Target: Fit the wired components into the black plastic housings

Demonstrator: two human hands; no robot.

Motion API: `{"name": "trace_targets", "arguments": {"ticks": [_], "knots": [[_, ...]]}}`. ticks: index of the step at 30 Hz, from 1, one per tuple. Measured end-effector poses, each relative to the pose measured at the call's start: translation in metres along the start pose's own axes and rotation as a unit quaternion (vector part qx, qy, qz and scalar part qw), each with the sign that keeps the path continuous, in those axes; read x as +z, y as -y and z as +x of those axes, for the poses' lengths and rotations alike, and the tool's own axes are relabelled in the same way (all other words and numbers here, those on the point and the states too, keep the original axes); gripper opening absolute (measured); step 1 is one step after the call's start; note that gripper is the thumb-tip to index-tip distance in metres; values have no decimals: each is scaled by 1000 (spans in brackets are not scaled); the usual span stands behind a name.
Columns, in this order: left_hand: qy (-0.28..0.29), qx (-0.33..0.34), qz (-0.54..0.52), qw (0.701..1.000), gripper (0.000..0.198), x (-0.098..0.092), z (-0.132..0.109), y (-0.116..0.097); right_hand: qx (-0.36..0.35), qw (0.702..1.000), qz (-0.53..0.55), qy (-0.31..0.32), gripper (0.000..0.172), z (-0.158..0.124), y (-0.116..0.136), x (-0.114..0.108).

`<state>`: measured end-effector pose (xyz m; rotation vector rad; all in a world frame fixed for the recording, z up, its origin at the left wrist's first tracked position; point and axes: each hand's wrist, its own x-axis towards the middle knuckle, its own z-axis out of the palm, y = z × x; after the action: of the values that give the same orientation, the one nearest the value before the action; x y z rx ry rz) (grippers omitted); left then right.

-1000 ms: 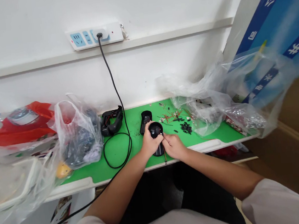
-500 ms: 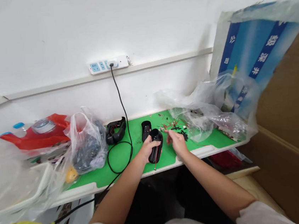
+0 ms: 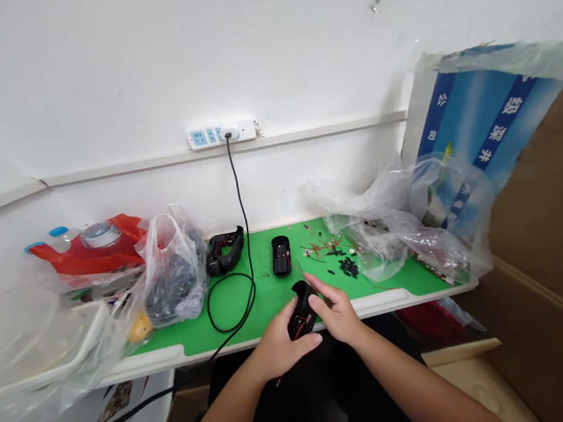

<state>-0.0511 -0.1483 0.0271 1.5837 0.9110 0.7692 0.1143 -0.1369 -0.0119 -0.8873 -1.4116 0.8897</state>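
Green bench mat [image 3: 266, 306] — both forearms [image 3: 222, 412] angle up from the bottom of the frame.
Left hand [image 3: 278, 349] curls closed around a black plastic housing [image 3: 302, 313] near the mat's front edge; right hand [image 3: 337, 314], fingers loosely open, touches its top end.

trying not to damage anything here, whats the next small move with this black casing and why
Probably keep the black plastic casing steady in your left hand and gently check the red wires with your right hand, since they show at its open side and that hand is already beside them.
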Motion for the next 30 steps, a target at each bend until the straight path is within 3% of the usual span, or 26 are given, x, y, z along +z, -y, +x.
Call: {"name": "trace_targets", "arguments": {"ticks": [6,11,14,19,22,25,28,30], "knots": [[-66,9,41,997,62,6,-21,-2,-25,1000,-11,13,48,-7,20,18],[-97,38,47,993,55,9,-25,-7,-44,999,-29,13,45,-4,33,22],[-118,59,44,990,51,11,-24,-8,-67,996,-49,45,42,-3,40,20],[-110,51,60,991,51,3,-26,-8,-81,993,-36,82,41,-1,52,16],[-89,11,94,992,56,-9,-40,-3,-88,996,-30,10,32,-1,56,14],[-62,-68,120,989,64,-23,-68,12,-67,994,-47,-66,25,0,55,7],[-40,-169,111,979,65,-41,-105,38,-52,996,-42,-58,25,0,50,1],[-70,-227,105,966,65,-57,-131,62,-48,998,-20,-47,25,1,44,-1]]}}
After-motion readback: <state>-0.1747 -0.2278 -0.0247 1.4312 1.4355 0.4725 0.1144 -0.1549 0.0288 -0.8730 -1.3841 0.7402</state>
